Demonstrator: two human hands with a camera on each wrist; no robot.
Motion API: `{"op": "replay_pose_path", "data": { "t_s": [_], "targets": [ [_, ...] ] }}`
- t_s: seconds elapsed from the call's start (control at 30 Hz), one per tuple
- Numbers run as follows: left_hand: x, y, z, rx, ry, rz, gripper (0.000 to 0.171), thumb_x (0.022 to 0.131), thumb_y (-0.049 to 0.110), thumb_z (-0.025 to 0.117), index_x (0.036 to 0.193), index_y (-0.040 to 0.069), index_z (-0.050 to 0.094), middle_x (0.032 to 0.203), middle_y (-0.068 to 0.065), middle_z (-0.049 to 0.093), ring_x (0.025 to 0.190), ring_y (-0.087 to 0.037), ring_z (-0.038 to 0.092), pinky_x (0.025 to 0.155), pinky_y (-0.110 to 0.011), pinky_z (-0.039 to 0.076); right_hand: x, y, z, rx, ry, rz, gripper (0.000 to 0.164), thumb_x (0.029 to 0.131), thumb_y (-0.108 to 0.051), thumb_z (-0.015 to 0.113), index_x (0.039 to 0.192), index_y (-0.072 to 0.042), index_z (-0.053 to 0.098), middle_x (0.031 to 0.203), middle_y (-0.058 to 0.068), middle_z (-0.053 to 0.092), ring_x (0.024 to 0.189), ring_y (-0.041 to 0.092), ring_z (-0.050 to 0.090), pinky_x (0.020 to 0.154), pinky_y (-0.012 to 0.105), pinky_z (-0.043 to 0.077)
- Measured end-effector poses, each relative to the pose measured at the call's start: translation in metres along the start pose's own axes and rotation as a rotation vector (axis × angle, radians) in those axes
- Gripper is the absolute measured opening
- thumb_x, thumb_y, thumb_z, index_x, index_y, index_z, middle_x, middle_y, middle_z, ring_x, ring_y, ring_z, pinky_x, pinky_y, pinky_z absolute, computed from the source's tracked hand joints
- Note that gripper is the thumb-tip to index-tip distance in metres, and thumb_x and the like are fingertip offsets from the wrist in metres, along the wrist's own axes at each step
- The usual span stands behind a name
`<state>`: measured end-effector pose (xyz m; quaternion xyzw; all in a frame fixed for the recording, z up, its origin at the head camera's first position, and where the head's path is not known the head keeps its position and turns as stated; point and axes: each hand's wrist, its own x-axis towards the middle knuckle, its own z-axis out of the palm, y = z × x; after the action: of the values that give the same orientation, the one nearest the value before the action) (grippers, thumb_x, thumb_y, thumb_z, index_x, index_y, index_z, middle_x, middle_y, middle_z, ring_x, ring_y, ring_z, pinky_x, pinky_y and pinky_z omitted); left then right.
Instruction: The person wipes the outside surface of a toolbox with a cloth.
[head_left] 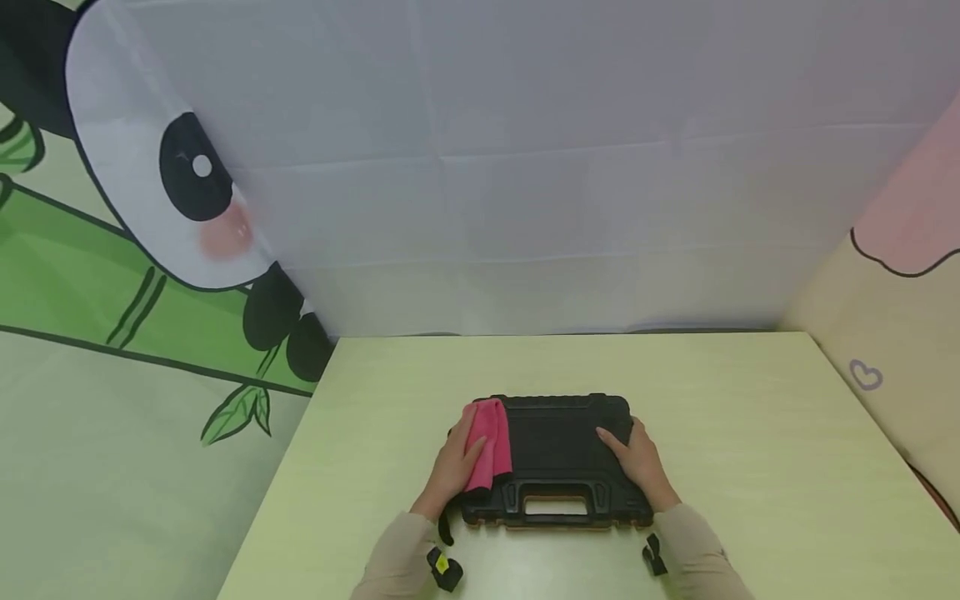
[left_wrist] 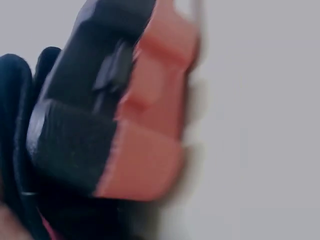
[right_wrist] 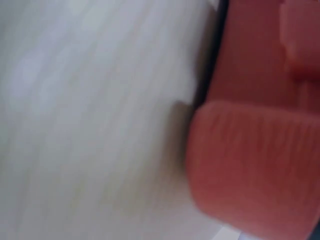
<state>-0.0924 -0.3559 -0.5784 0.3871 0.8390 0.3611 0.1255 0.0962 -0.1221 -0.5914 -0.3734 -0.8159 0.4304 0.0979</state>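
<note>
A black plastic carrying case (head_left: 558, 437) lies on the table, its handle (head_left: 557, 492) facing me. Its lower half (left_wrist: 145, 167) is orange-red, as both wrist views show. A folded pink cloth (head_left: 491, 442) with a black edge covers the left end of the lid. My left hand (head_left: 455, 458) holds this cloth at the case's left side, thumb over the pink fabric. My right hand (head_left: 633, 454) grips the case's right side, thumb on the lid and the other fingers mostly hidden. The orange-red corner (right_wrist: 255, 165) fills much of the right wrist view.
The pale yellow table (head_left: 397, 375) extends around the case. A white sheet (head_left: 525, 208) hangs behind it, and a panda-print wall (head_left: 150, 333) stands at the left. Black straps (head_left: 446, 571) are at both wrists near the table's front.
</note>
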Motion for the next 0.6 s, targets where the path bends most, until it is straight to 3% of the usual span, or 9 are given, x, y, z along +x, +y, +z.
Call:
{"op": "replay_pose_path", "data": {
  "t_s": [0.3,0.5,0.6],
  "targets": [
    [-0.068,0.001,-0.001,-0.064,-0.004,-0.081,0.057,0.096,0.04,0.043,0.147,0.022,0.024,0.141,-0.014,0.04,0.108,-0.027,0.05,0.085,-0.045,0.047,-0.003,0.0,0.002,-0.016,0.014,0.022,0.083,0.093,-0.043,0.048,0.136,0.02,0.014,0.134,0.044,0.028,0.125,0.053,0.031,0.102,0.057,0.031],
    [-0.106,0.004,0.005,0.025,-0.017,-0.126,0.059,0.095,0.042,0.043,0.147,0.027,0.021,0.147,-0.014,0.032,0.127,-0.037,0.041,0.092,-0.054,0.044,-0.008,0.002,0.004,0.005,0.02,0.01,0.091,0.09,-0.053,0.046,0.136,0.019,0.015,0.134,0.044,0.027,0.125,0.054,0.031,0.102,0.059,0.03],
    [-0.116,0.003,0.006,0.049,-0.027,-0.134,0.059,0.095,0.042,0.043,0.147,0.028,0.019,0.149,-0.013,0.029,0.132,-0.037,0.035,0.095,-0.055,0.041,-0.007,0.009,0.012,-0.002,0.057,-0.027,0.1,0.085,-0.065,0.043,0.136,0.017,0.018,0.131,0.044,0.032,0.12,0.055,0.036,0.097,0.059,0.034]
  ]
}}
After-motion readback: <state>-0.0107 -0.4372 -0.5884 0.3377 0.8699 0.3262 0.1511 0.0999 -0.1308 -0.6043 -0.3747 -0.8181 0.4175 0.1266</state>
